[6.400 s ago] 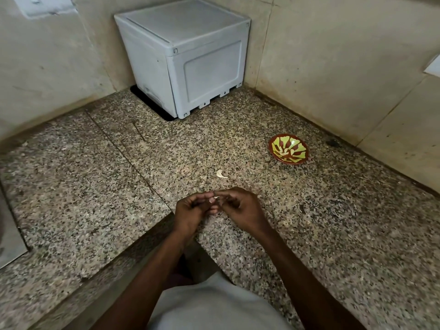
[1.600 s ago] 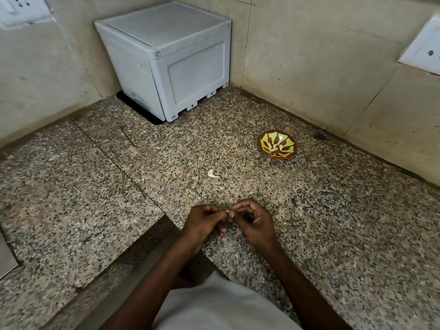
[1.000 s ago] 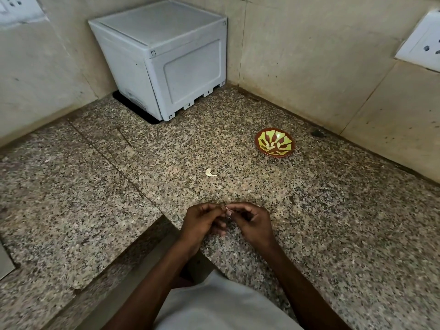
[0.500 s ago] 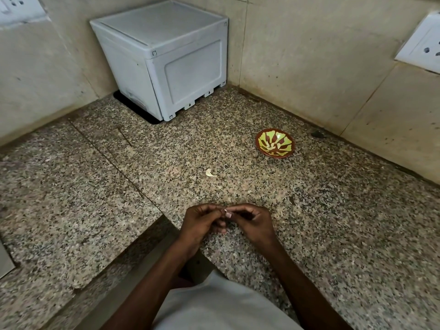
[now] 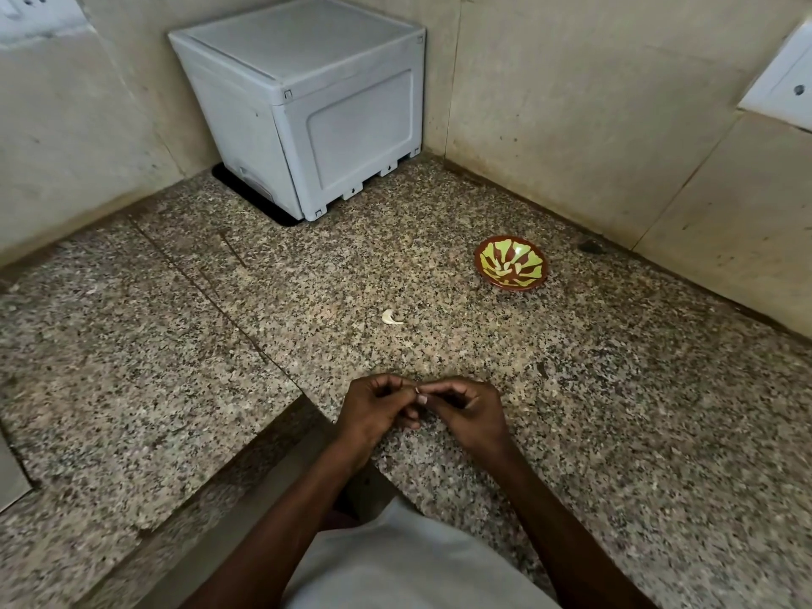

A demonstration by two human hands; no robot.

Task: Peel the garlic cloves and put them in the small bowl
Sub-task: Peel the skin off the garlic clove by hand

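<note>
A garlic clove (image 5: 416, 390), barely visible, is pinched between the fingertips of the left hand (image 5: 373, 410) and the right hand (image 5: 468, 410), low in the centre of the frame above the desk (image 5: 615, 432). Each grip is curled tightly around the clove, with almost nothing of it exposed, so how much skin is left cannot be told.

The clove is judged to be very light, firm but easily bruised, and likely slippery once bared; its papery skin is thin and brittle. It is best held at its two ends, so that the skin can be lifted along the side with a nail.

A second clove (image 5: 391, 317) is seen lying loose on the desk just above the hands, apparently unpeeled. The small bowl (image 5: 511, 262), patterned red and yellow-green, is set at the centre right of the frame, well apart from the hands; pale pieces, probably peeled cloves, are seen in it. A grey box (image 5: 307, 103) is placed in the corner at the upper centre, and a wall socket (image 5: 786, 85) is mounted at the upper right. Nothing is seen between the hands and the bowl.
</note>
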